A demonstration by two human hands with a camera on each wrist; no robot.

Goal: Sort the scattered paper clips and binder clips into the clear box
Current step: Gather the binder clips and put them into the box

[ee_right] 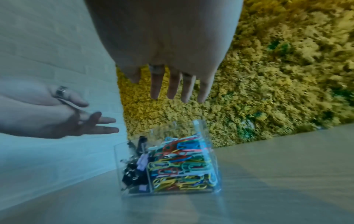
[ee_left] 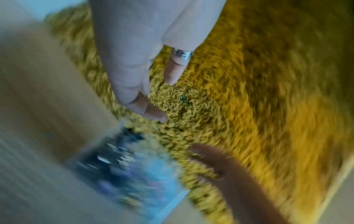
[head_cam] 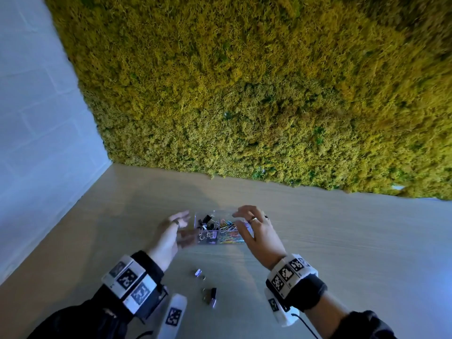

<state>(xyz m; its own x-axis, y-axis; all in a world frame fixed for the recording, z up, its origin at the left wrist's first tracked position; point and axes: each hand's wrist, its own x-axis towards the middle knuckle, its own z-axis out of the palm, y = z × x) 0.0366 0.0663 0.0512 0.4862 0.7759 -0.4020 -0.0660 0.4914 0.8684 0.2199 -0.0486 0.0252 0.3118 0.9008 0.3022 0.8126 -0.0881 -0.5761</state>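
The clear box (head_cam: 215, 212) stands on the table between my hands. Its left part holds black and purple binder clips (head_cam: 208, 227), and its right part holds coloured paper clips (head_cam: 230, 237). My left hand (head_cam: 182, 225) hovers just left of the box with straight fingers and holds nothing. My right hand (head_cam: 241, 216) hangs over the box's right end, fingers (ee_right: 172, 91) spread and empty above the paper clips (ee_right: 182, 163). Nearer me, a small purple binder clip (head_cam: 198, 272) and a dark binder clip (head_cam: 212, 296) lie loose on the table. The left wrist view is blurred and shows the box (ee_left: 134, 174) below the fingers (ee_left: 145, 94).
A moss wall (head_cam: 244, 94) rises behind the wooden table (head_cam: 342, 241), and a white brick wall (head_cam: 36, 118) closes the left side. A white marker-tagged piece (head_cam: 173, 316) lies near my left forearm.
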